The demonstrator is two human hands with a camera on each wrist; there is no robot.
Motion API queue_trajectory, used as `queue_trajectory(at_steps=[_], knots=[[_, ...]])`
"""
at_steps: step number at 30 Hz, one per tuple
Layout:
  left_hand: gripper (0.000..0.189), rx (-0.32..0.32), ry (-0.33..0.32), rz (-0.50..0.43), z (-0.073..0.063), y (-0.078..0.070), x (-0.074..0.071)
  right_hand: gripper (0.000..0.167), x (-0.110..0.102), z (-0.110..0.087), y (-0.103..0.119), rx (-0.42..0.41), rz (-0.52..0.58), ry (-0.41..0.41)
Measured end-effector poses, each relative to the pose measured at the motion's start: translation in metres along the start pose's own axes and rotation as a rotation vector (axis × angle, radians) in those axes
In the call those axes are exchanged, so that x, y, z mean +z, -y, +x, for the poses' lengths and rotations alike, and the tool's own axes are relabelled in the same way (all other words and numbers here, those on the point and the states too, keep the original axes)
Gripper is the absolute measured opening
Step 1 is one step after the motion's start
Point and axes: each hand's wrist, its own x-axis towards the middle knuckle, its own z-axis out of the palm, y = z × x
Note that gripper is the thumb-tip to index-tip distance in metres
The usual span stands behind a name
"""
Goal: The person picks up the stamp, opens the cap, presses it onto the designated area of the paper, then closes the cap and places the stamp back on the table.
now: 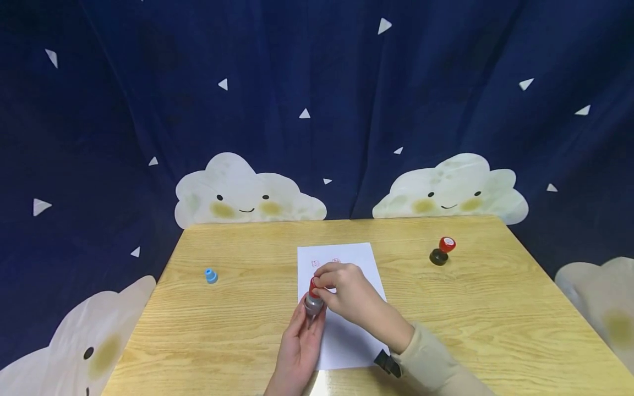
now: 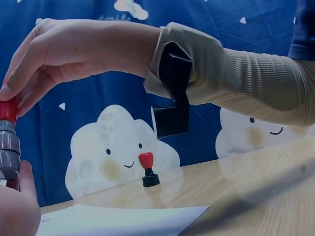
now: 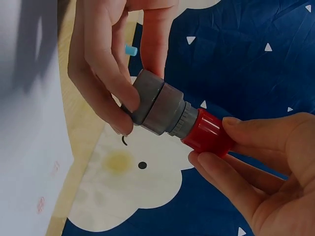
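Over the white sheet of paper (image 1: 346, 335), both hands hold one self-inking stamp (image 3: 165, 108) with a red knob and a grey body. My left hand (image 1: 301, 344) grips its grey lower end between thumb and fingers. The red knob (image 3: 209, 132) is pinched by the thumb and fingertips of my right hand (image 1: 349, 291). In the head view the stamp is tilted slightly, knob up. Small red stamp prints (image 1: 335, 260) show near the paper's far edge, partly behind the right hand.
A second stamp (image 1: 438, 257), red-knobbed with a black base, stands on the wooden table (image 1: 238, 324) at the far right. A small blue cone-shaped piece (image 1: 211, 275) is at the left. Behind the table hangs a dark blue curtain (image 1: 337, 137) with clouds.
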Motion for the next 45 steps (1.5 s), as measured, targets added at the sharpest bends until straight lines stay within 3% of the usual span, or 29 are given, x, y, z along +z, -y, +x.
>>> queue_trajectory(at_steps=[31, 41, 45], knots=[[0.028, -0.019, -0.030, -0.050, -0.0013, 0.0034, 0.0006, 0.011, -0.0020, -0.0022, 0.0048, 0.005, -0.015, 0.021], [0.031, -0.023, 0.001, -0.026, -0.0023, 0.0028, 0.0030, 0.015, 0.0024, -0.0050, 0.0051, 0.013, 0.020, 0.022], [0.034, -0.027, 0.059, -0.025, -0.0029, 0.0031, 0.0014, 0.017, 0.0037, -0.0059, 0.0049, 0.029, 0.028, 0.021]])
